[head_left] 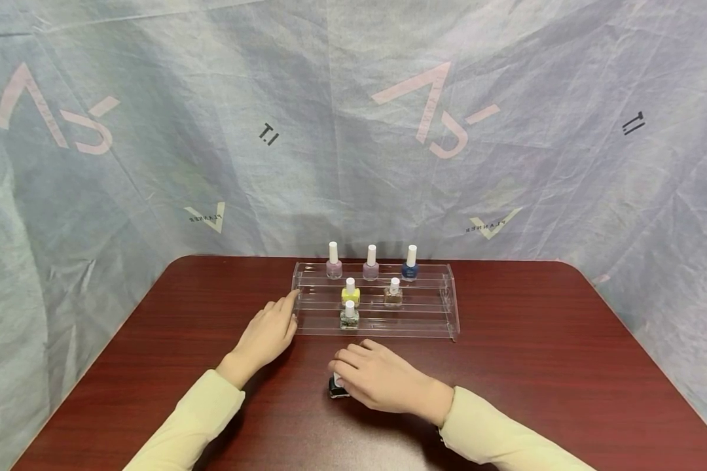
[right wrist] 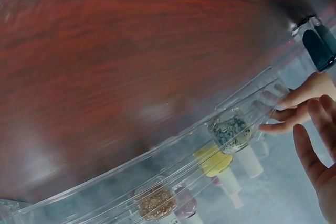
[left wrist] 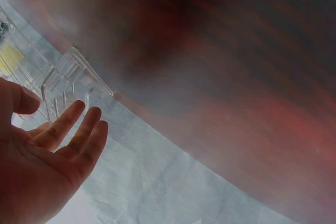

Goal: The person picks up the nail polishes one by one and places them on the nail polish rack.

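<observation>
A clear tiered display rack (head_left: 412,325) stands toward the back of the table, with white-capped nail polish bottles on its steps. The top step has two pale purple bottles (head_left: 334,268) and a blue one (head_left: 410,269). Below them are a yellow bottle (head_left: 350,296) and a glittery brown one (head_left: 393,296); a dark-speckled bottle (head_left: 349,318) is at the front. My left hand (head_left: 268,332) touches the rack's left end, fingers extended. In front of the rack, my right hand (head_left: 383,379) pinches a black nail polish bottle (head_left: 338,390) by its white cap, partly hidden by the fingers.
The dark red wooden table (head_left: 536,366) has rounded back corners. A grey printed cloth (head_left: 330,163) hangs right behind it and along both sides. In the right wrist view, the rack's front lip (right wrist: 121,163) runs close beyond the hand.
</observation>
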`<state>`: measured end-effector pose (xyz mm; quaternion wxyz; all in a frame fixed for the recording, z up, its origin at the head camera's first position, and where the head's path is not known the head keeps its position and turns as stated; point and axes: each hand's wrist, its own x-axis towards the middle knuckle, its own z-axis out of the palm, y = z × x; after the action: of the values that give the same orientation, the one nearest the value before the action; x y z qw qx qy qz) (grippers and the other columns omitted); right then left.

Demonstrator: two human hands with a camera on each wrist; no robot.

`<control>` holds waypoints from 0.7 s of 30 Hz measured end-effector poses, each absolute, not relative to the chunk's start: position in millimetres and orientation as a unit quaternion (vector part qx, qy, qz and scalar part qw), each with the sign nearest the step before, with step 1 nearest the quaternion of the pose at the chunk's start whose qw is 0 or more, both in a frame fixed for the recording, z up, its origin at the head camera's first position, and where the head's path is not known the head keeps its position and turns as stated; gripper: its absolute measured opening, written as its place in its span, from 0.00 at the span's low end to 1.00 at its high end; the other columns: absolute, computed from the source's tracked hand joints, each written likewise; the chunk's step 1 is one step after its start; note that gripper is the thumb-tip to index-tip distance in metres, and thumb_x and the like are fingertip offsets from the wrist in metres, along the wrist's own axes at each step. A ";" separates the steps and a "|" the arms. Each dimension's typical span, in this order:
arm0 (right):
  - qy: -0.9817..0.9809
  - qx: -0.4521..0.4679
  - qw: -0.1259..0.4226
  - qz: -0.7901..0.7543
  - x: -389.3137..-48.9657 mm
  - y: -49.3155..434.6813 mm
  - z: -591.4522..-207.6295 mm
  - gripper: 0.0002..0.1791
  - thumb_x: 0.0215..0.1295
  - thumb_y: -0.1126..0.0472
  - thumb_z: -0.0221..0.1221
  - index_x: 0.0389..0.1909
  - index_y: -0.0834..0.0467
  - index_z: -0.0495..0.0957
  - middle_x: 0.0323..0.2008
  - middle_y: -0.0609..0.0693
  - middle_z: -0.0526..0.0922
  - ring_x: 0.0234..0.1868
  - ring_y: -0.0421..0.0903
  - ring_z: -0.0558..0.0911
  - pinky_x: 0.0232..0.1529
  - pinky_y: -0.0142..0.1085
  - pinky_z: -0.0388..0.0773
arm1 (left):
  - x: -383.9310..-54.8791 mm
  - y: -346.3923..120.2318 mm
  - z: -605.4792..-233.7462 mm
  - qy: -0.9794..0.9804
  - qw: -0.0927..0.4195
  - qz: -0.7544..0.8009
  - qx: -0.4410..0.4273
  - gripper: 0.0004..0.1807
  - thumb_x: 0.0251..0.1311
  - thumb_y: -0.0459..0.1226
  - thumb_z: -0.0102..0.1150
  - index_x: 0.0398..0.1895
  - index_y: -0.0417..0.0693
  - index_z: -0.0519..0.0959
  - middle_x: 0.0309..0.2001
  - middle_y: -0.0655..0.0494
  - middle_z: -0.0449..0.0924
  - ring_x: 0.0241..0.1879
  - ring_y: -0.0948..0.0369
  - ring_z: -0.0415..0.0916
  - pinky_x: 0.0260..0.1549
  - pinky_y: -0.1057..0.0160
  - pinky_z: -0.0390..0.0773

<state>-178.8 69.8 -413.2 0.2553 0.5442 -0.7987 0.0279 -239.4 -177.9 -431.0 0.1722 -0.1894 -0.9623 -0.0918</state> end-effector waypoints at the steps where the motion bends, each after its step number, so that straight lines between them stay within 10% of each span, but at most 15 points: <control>1: -0.798 0.545 0.256 0.025 -178.4 69.5 -413.4 0.12 0.65 0.54 0.49 0.46 0.50 0.73 0.40 0.38 0.75 0.40 0.35 0.73 0.39 0.29 0.68 | -239.4 -177.8 -430.9 -0.962 0.172 -0.091 -0.189 0.27 0.62 0.38 0.48 0.65 0.41 0.60 0.47 0.46 0.77 0.44 0.50 0.74 0.41 0.52 0.74; 21: -0.787 0.555 0.269 -0.022 -175.7 66.2 -418.1 0.14 0.57 0.56 0.56 0.45 0.50 0.74 0.36 0.40 0.75 0.37 0.37 0.74 0.34 0.29 0.66 | -239.1 -177.4 -430.8 -0.963 0.171 -0.092 -0.188 0.27 0.62 0.38 0.48 0.65 0.41 0.60 0.49 0.46 0.77 0.45 0.50 0.74 0.42 0.52 0.74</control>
<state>-175.7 66.2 -418.1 0.2685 0.5550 -0.7870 -0.0225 -239.1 -177.4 -430.8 0.1714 -0.1884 -0.9626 -0.0920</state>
